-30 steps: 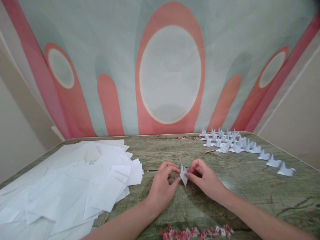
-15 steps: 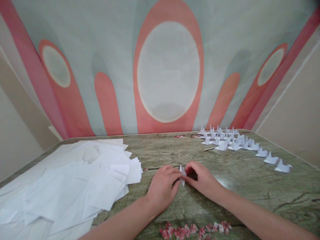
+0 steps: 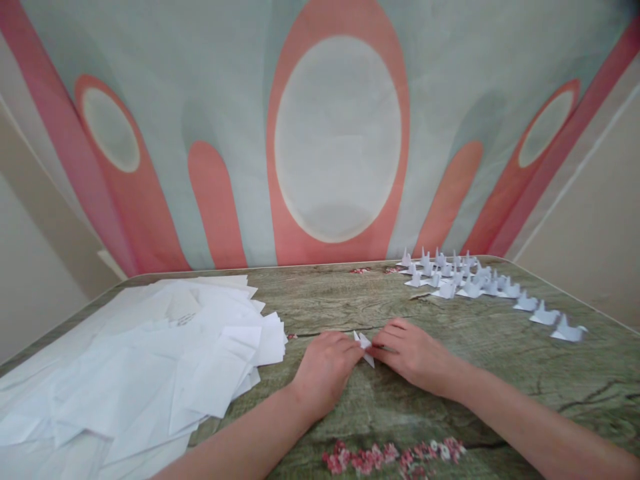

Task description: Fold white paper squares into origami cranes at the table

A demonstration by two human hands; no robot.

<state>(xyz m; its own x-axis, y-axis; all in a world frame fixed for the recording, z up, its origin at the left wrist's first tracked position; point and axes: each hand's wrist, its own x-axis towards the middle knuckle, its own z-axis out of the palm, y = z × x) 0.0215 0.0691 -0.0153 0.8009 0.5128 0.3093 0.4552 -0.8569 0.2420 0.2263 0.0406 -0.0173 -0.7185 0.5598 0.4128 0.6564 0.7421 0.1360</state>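
Note:
Between my two hands, just above the middle of the table, is a small folded white paper piece [image 3: 367, 355] with pointed ends, like a partly shaped origami crane. My left hand [image 3: 327, 370] pinches its left side with the fingertips. From the right, my right hand [image 3: 413, 355] pinches the other side between thumb and fingers. Slim points of the paper stick out above and below the fingertips; its middle is partly covered by them. Finished paper cranes [image 3: 473, 287] stand in rows at the far right, apart from my hands.
A wide, loose pile of white paper sheets [image 3: 135, 373] covers the left of the wood-patterned table [image 3: 320, 300]. Printed pink flowers [image 3: 370, 459] mark the tabletop near the front. Behind the table's back edge rises a patterned wall covering [image 3: 230, 80].
The folded paper has tilted, its lower tip now pointing more to the right. My right hand's fingers have straightened and closed together around its side. The view has shifted slightly.

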